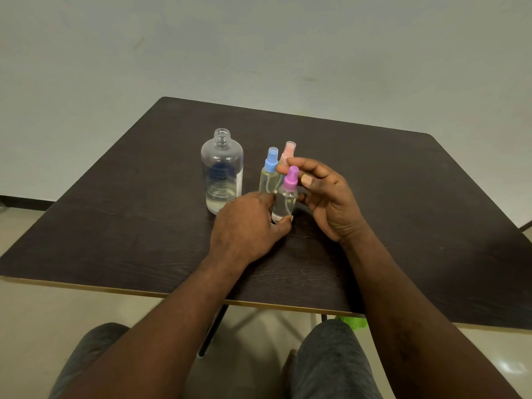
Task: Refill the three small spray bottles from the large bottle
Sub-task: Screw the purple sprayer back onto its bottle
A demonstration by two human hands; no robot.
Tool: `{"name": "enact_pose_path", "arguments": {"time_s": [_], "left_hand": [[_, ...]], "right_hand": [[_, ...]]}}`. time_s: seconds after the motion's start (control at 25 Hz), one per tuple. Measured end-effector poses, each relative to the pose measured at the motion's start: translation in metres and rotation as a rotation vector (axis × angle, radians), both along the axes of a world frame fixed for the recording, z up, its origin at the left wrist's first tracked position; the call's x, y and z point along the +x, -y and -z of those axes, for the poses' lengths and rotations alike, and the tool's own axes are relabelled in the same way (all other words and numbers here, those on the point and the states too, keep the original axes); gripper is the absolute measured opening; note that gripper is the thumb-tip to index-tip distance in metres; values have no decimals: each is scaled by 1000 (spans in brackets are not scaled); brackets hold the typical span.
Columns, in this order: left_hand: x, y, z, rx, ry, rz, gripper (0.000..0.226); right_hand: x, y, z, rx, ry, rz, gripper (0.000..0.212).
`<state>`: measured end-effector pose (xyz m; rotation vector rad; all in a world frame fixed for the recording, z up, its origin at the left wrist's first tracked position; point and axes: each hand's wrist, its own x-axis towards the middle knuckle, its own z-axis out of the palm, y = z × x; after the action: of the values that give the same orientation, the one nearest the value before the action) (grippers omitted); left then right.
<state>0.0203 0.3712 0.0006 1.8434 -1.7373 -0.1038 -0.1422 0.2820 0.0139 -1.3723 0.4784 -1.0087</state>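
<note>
A large clear bottle (221,171) stands uncapped on the dark table (403,197), with a little liquid at its bottom. Right of it stand a small spray bottle with a blue cap (270,174) and, behind that, one with a pale pink cap (288,152). In front of them is the spray bottle with the purple cap (286,197). My left hand (247,226) grips its lower body between thumb and fingers. My right hand (325,197) hovers beside its purple top, fingers loosely spread around the cap without clearly touching it.
The table's near edge (172,295) runs just above my knees, and its metal legs show below. A light wall and floor lie beyond the far edge. Something green (352,322) peeks out under the table at the right.
</note>
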Motion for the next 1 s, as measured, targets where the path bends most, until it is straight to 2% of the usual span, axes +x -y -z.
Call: {"name": "enact_pose_path", "arguments": {"time_s": [0.12, 0.28, 0.52, 0.76, 1.0], "left_hand": [[0, 0, 0, -1, 6, -3, 32], [-1, -1, -1, 2, 2, -6, 32], [0, 0, 0, -1, -4, 8, 30], [0, 0, 0, 7, -10, -13, 30], [-1, -1, -1, 0, -10, -15, 31]], "right_hand": [[1, 4, 2, 38, -2, 65, 41], [-5, 7, 2, 93, 54, 281, 33], [1, 7, 5, 0, -31, 107, 40], [-4, 8, 2, 15, 41, 355, 25], [3, 3, 3, -49, -27, 175, 29]]}}
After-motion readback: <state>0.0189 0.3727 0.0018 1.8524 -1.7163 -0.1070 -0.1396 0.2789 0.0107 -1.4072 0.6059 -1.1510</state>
